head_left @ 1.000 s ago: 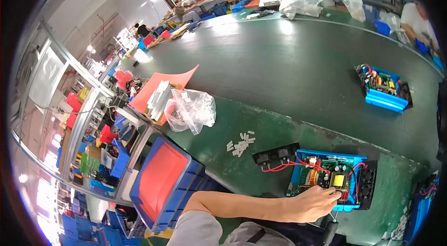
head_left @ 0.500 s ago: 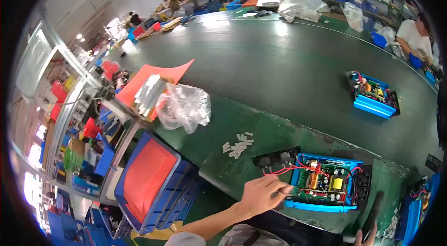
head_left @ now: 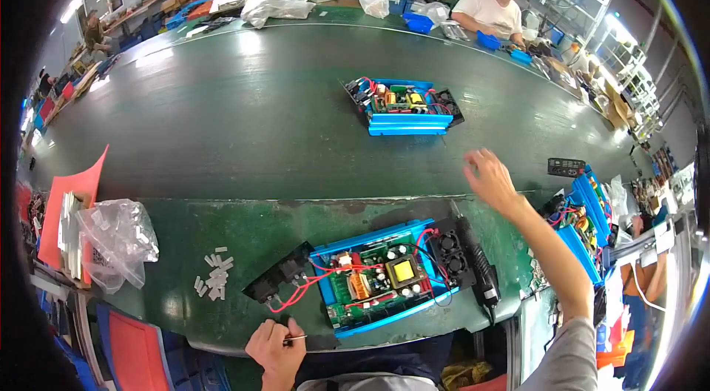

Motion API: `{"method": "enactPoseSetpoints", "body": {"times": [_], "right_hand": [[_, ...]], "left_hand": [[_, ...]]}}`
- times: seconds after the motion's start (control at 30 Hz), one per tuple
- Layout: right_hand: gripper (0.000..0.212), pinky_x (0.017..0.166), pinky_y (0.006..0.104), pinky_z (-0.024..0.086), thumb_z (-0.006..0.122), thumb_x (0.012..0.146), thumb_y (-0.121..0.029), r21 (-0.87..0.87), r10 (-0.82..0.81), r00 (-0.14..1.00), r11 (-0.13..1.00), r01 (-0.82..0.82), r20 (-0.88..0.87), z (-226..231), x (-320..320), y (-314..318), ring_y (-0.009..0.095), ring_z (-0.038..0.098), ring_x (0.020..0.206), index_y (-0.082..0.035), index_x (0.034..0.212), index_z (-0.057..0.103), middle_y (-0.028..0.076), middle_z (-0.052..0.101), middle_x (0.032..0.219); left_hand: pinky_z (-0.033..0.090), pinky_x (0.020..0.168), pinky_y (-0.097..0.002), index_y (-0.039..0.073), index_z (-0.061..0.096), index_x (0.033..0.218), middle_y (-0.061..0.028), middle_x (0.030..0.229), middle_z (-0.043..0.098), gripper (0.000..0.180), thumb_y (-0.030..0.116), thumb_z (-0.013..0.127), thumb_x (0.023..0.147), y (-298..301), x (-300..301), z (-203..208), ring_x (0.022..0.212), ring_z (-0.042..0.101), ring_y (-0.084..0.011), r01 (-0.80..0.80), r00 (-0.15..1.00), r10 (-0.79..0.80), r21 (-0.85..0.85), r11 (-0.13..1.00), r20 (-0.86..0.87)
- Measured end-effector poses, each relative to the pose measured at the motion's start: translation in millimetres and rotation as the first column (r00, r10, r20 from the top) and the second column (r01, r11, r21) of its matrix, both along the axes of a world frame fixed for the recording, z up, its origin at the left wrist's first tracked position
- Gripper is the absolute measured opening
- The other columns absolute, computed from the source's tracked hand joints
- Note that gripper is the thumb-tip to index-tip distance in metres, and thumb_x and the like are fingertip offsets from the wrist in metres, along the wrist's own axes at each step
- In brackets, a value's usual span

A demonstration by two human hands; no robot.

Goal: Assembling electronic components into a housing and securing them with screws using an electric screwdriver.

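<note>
On the green bench in front of me lies an open blue metal case with a circuit board (head_left: 370, 276). A black end panel (head_left: 281, 272) hangs off its left side on red wires, and a black fan panel (head_left: 450, 254) is at its right. My left hand (head_left: 277, 346) is closed, pinching a small thin metal piece (head_left: 295, 338) just below the case. Stretched out over the dark belt, my right hand (head_left: 489, 176) has loosely curved fingers with nothing visible in them. A black electric screwdriver (head_left: 479, 265) lies beside the fan panel.
Another open blue case (head_left: 410, 123) sits on the belt ahead. More blue cases (head_left: 584, 224) stand at the right. Small grey strips (head_left: 214, 272) and a clear plastic bag (head_left: 118, 243) are at the left. A person (head_left: 492, 10) sits across the belt.
The view has swung to the right. My right hand has moved from the black screwdriver at the bench edge out over the belt. My left hand has drawn back from the case's left end.
</note>
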State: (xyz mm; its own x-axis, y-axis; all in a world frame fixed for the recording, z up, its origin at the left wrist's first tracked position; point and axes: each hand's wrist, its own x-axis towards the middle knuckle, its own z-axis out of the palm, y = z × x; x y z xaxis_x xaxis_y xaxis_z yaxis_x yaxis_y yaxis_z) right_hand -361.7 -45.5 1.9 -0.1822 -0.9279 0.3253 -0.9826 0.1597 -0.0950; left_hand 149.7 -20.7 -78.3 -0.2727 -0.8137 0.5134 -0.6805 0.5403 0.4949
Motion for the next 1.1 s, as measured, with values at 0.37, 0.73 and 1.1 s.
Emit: {"method": "enactPoseSetpoints", "body": {"times": [0.37,0.73,1.1], "right_hand": [[0.037,0.092,0.0461,0.052,0.074,0.084,-0.017,-0.126,0.056,0.989,0.989,-0.073,-0.136,-35.5,-31.4,-139.0,0.034,0.058,0.111,-0.006,0.117,0.060,0.013,0.063,0.114],[0.032,0.076,0.0463,0.052,0.079,0.078,-0.028,-0.049,0.034,0.997,0.998,-0.038,-0.072,-16.2,-17.5,-58.3,0.034,0.066,0.088,-0.005,0.094,0.063,0.012,0.067,0.094],[0.031,0.071,0.0481,0.052,0.079,0.076,-0.028,0.143,-0.247,0.966,0.956,0.255,-0.073,27.5,37.1,71.5,0.038,0.068,0.080,-0.004,0.089,0.064,0.015,0.070,0.084]], "left_hand": [[0.028,0.046,-0.0407,0.008,0.037,0.063,-0.0086,0.059,0.035,0.038,0.001,0.072,0.078,3.8,-4.4,2.5,0.050,0.041,-0.0289,-0.012,1.000,0.012,-0.025,1.000,0.004],[0.027,0.047,-0.0433,0.007,0.036,0.063,-0.0104,0.060,0.034,0.040,0.001,0.070,0.083,3.6,3.1,0.8,0.050,0.041,-0.0312,0.017,0.999,-0.017,0.000,1.000,0.029],[0.025,0.047,-0.0398,0.006,0.036,0.066,-0.0102,0.062,0.031,0.040,0.000,0.068,0.088,1.8,-0.5,-7.8,0.050,0.034,-0.0270,0.007,0.997,-0.004,-0.038,0.999,0.073]]}}
